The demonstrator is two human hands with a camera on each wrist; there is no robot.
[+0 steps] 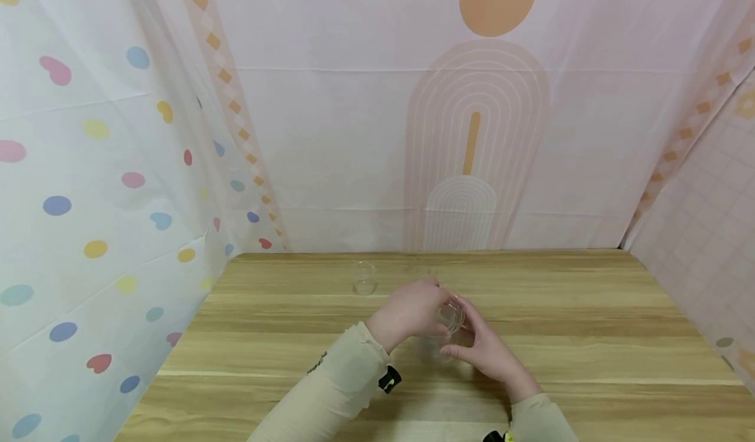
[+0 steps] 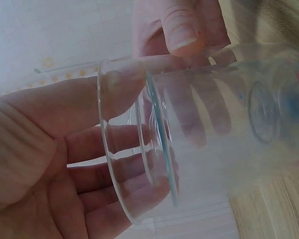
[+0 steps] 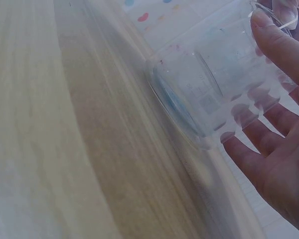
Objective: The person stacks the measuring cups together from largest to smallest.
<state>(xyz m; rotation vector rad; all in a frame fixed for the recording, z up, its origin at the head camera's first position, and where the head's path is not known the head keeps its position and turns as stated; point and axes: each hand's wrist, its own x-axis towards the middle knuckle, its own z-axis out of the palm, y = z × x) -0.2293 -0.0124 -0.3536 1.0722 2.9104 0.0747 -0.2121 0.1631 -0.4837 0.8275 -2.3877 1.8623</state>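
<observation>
A clear plastic cup (image 2: 209,164) lies tilted between both hands above the table, its base showing in the right wrist view. My right hand (image 1: 488,350) holds its side, thumb on one side and fingers spread along the other. With thumb and curled fingers, my left hand (image 1: 411,307) grips a clear, wide-rimmed piece (image 2: 120,191) at the cup's mouth. Whether this piece is a lid or a second cup, I cannot tell. A thin blue-green edge (image 2: 164,144) runs round the cup's mouth next to it.
Another clear, round-rimmed vessel (image 1: 364,286) stands farther back on the wooden table (image 1: 283,363), left of the hands. Patterned cloths hang behind the table (image 1: 330,134) and along both sides.
</observation>
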